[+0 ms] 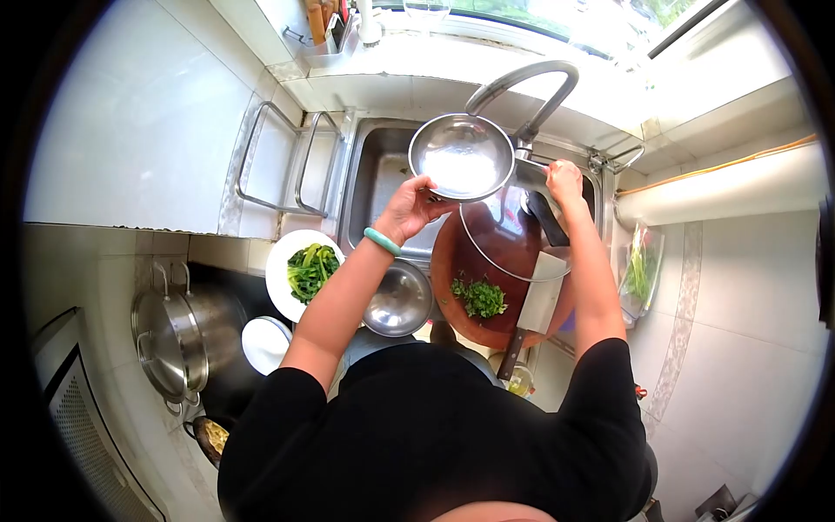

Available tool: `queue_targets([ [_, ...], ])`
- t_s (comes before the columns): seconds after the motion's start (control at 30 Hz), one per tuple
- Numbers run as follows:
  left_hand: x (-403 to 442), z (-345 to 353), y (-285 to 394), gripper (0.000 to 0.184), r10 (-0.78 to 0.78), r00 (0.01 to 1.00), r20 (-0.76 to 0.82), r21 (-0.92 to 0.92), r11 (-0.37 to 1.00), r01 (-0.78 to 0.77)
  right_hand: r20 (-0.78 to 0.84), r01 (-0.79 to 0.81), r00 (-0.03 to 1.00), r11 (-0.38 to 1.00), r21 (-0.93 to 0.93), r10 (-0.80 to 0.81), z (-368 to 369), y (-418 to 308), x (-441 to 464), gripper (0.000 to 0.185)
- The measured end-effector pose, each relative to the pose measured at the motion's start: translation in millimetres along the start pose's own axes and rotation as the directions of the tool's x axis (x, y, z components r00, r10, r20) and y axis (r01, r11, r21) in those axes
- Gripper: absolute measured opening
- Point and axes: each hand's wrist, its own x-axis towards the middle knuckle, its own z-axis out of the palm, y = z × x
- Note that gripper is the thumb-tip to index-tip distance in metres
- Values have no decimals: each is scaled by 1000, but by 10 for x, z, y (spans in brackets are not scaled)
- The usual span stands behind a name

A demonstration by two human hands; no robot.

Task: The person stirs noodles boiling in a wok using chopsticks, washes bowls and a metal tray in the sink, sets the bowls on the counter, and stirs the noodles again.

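Observation:
My left hand, with a green bangle at the wrist, grips the near rim of a shiny metal bowl. The bowl is tilted under the curved faucet, over the sink. My right hand is closed by the faucet base, apparently on its handle, which the fingers mostly hide. Below that hand a clear glass lid with a black handle lies over part of a round chopping board. Chopped green herbs and a cleaver rest on the board.
Left of the sink are a white plate of cooked greens and a second metal bowl. A lidded steel pot stands farther left. A metal rack juts from the wall. A bag of greens hangs at right.

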Motion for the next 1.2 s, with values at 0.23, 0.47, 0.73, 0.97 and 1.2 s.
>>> queue_targets([
  [0.23, 118, -44, 16, 33, 103, 994, 38, 0, 995, -103, 14, -10, 1000, 999, -47, 11, 86, 37, 59, 25],
  [0.47, 127, -31, 336, 46, 370, 924, -96, 265, 904, -334, -50, 4, 999, 999, -45, -6, 111, 80, 24, 18],
  [0.73, -356, -248, 58, 54, 36, 996, -76, 163, 986, -23, -72, -77, 995, 986, -148, 67, 10, 15, 90, 11],
  [0.97, -204, -131, 35, 43, 139, 990, -40, 184, 974, -129, -81, -51, 996, 983, -175, 37, 113, 244, 306, 11],
  [1.2, -170, -68, 222, 48, 217, 976, 6, 265, 941, -211, 302, -167, 947, 972, 164, 112, -1145, -885, -118, 37],
])
